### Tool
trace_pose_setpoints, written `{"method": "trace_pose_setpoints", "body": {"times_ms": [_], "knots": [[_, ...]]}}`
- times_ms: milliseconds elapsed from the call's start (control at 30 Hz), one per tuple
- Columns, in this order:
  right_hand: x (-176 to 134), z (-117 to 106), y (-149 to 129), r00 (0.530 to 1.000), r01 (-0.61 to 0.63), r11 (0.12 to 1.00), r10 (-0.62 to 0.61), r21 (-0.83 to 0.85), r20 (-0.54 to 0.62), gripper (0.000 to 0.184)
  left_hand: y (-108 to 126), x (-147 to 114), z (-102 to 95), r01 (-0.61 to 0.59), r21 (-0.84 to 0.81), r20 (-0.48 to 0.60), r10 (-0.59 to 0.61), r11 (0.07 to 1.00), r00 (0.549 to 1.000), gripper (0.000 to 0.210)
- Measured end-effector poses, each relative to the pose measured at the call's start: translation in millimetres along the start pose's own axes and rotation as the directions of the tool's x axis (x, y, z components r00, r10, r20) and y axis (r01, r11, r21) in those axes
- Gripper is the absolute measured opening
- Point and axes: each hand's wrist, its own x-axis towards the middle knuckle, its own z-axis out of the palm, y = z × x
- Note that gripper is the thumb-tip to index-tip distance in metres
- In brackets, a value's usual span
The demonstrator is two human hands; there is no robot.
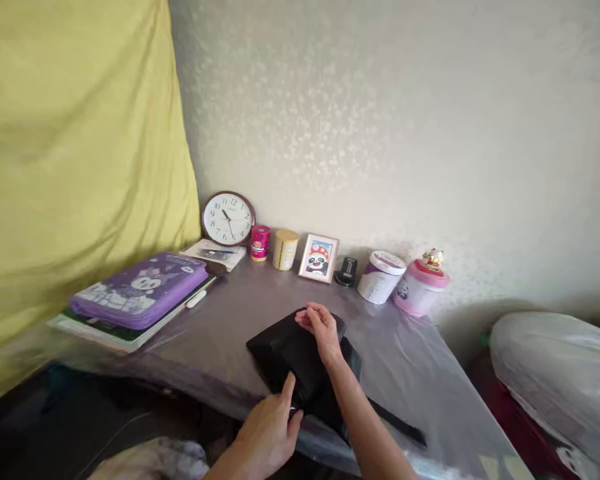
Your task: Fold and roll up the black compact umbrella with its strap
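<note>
A black bag (285,350) of soft, creased material lies at the near middle of the table, its dark strap (400,423) trailing to the right. The near edge of the bag is gripped by my left hand (267,427), index finger along its surface and thumb low beside it. A tiny white spot shows by that thumb, too small to name. My right hand (323,330) reaches across the bag, with fingers drawn together at its far edge. My right forearm covers part of the bag's right side.
A purple case (143,290) lies on books at the left. Along the wall stand a clock (229,219), a pink tin (260,243), a yellow-lidded can (285,250), a framed panda picture (319,258), a black stapler-like object (347,272), a white tub (381,277) and a pink-lidded jar (420,288).
</note>
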Motion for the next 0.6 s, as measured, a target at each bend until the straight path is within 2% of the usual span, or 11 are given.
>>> {"method": "trace_pose_setpoints", "body": {"times_ms": [100,133,167,233,300,400,500,600], "knots": [[-3.1,-18.2,-9.0,0.977,0.206,0.921,-0.174,-0.332,0.123,0.020,1.7,0.4,-2.4,0.013,0.004,-0.003,-0.013,1.000,1.000,0.060],[-4.8,-24.1,-12.5,0.959,0.274,0.860,-0.213,-0.430,0.185,0.020,2.0,0.5,-3.1,0.013,0.004,-0.003,-0.013,1.000,1.000,0.060],[-6.9,-29.5,-16.1,0.933,0.355,0.764,-0.248,-0.539,0.262,0.022,2.2,0.5,-3.6,0.009,0.003,-0.003,-0.009,1.000,1.000,0.061],[-11.7,-38.0,-23.3,0.874,0.479,0.580,-0.248,-0.659,0.417,0.032,2.3,0.5,-4.1,0.000,0.000,-0.003,0.000,1.000,1.000,0.060],[-15.4,-41.7,-28.5,0.821,0.558,0.478,-0.198,-0.678,0.536,0.043,2.4,0.4,-3.9,0.001,0.006,-0.004,-0.001,1.000,1.000,0.060],[-16.3,-40.0,-31.1,0.760,0.622,0.404,-0.109,-0.670,0.640,0.047,2.4,0.0,-3.0,-0.001,0.012,-0.017,0.001,1.000,1.000,0.059],[-12.1,-36.5,-29.7,0.749,0.634,0.347,-0.050,-0.691,0.661,0.037,2.6,-1.0,-3.6,-0.007,0.009,-0.014,0.007,1.000,1.000,0.059],[-6.7,-35.8,-28.9,0.747,0.636,0.331,-0.038,-0.697,0.664,0.022,2.9,-2.0,-5.6,-0.011,0.003,-0.009,0.012,1.000,1.000,0.060]]}}
